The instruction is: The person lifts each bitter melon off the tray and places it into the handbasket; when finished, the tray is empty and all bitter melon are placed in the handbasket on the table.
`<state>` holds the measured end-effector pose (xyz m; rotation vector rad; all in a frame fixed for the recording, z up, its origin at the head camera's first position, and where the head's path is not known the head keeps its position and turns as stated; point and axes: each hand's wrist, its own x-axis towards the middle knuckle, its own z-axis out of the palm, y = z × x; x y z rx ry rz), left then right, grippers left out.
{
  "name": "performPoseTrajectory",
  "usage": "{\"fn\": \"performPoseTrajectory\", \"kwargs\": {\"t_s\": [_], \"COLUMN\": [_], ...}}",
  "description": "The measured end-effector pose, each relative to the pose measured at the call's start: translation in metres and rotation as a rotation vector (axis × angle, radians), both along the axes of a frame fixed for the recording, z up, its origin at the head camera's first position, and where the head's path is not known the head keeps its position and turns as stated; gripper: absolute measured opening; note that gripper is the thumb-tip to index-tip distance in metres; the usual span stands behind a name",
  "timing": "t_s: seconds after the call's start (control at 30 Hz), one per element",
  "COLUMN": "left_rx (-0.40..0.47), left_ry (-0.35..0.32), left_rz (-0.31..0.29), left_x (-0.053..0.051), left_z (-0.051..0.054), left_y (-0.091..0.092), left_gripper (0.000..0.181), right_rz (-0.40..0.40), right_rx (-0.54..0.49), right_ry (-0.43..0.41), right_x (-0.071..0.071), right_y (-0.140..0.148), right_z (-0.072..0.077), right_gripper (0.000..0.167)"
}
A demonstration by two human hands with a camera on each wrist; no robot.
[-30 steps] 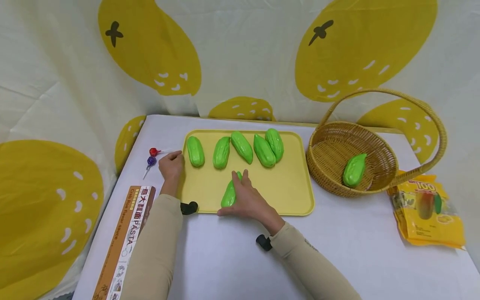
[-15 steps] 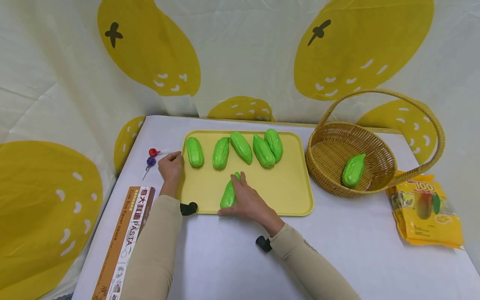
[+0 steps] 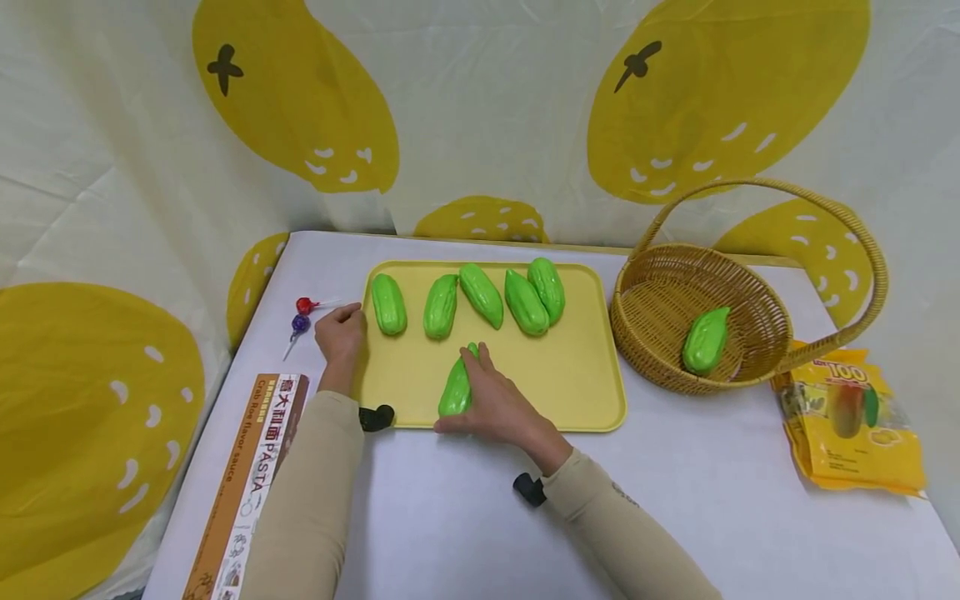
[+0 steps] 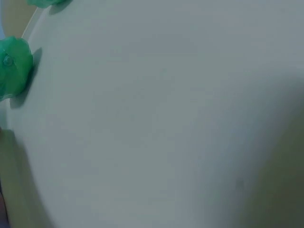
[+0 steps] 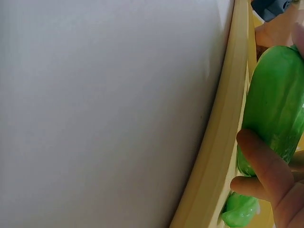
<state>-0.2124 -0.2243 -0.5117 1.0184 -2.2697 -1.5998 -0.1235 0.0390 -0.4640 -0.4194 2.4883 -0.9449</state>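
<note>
In the head view my right hand [image 3: 498,400] grips a green toy vegetable [image 3: 456,387], ridged like a short cucumber, at the front of the yellow tray [image 3: 555,383]. In the right wrist view, fingers lie against the green vegetable [image 5: 275,95] beside the tray rim [image 5: 213,142]. My left hand [image 3: 342,333] rests at the tray's left edge with fingers loosely curled; their tips are hidden. Across the tray's back lie several like vegetables [image 3: 440,307]. The left wrist view shows part of one green vegetable [image 4: 14,66], but not the hand.
To the right stands a wicker basket [image 3: 630,350] with a tall handle and one green vegetable [image 3: 705,342] inside. A yellow snack bag [image 3: 847,425] lies beside it. Red [image 3: 303,306] and purple lollipops [image 3: 300,323] and a pasta box [image 3: 247,483] lie at left.
The whole head view has shifted very slightly. Both hands stay in place, and the green vegetable under the right hand has hardly moved.
</note>
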Motion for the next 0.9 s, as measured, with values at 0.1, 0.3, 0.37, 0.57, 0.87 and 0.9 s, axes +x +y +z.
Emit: {"fn": "performPoseTrajectory", "kwargs": {"t_s": [0.1, 0.3, 0.37, 0.57, 0.87, 0.9], "left_rx": [0.003, 0.016, 0.014, 0.016, 0.019, 0.023], "left_ry": [-0.002, -0.002, 0.000, 0.002, 0.008, 0.006], "left_rz": [-0.003, -0.004, -0.002, 0.003, -0.001, -0.002], "left_x": [0.000, 0.002, 0.002, 0.002, 0.003, 0.003], "left_z": [0.000, -0.001, -0.001, 0.001, 0.003, 0.003], "left_y": [0.001, 0.002, 0.003, 0.003, 0.002, 0.002], "left_gripper": [0.032, 0.032, 0.032, 0.032, 0.032, 0.032], "right_rz": [0.002, -0.003, -0.008, -0.003, 0.000, -0.005], "right_rx": [-0.003, -0.016, -0.024, -0.040, -0.067, -0.072], "right_ry": [0.002, 0.019, 0.032, 0.065, 0.145, 0.150], "right_x": [0.001, 0.002, 0.002, 0.004, 0.005, 0.005], "right_y": [0.004, 0.013, 0.017, 0.034, 0.058, 0.060], "right_z": [0.002, 0.012, 0.017, 0.038, 0.069, 0.071], "right_gripper": [0.123, 0.123, 0.122, 0.123, 0.122, 0.122]}}
